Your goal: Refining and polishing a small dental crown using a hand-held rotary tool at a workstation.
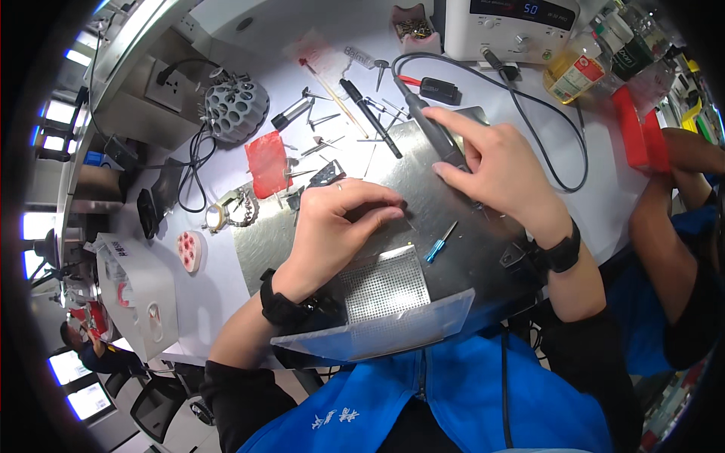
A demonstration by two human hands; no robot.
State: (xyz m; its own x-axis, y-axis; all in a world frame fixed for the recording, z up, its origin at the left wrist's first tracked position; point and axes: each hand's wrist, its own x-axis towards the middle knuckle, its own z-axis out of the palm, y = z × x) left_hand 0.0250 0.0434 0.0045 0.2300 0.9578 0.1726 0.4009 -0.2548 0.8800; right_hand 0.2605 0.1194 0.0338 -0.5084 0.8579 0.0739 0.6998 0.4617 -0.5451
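Observation:
My right hand (498, 170) grips a dark pen-shaped handpiece (430, 124) whose cable runs up to a white control box (513, 26). Its tip points down at the metal work plate (430, 204). My left hand (340, 223) rests on the plate with fingers pinched together over something too small to make out. A small blue-handled tool (439, 243) lies on the plate just in front of both hands. A perforated metal sheet (384, 285) lies near my left wrist.
Loose bits, pens and tweezers lie scattered behind the plate, next to a red pouch (266, 162) and a grey round bit holder (236, 109). Bottles (578, 68) and a red box (638, 128) stand at the right. Another person's arm (672, 234) is at the right edge.

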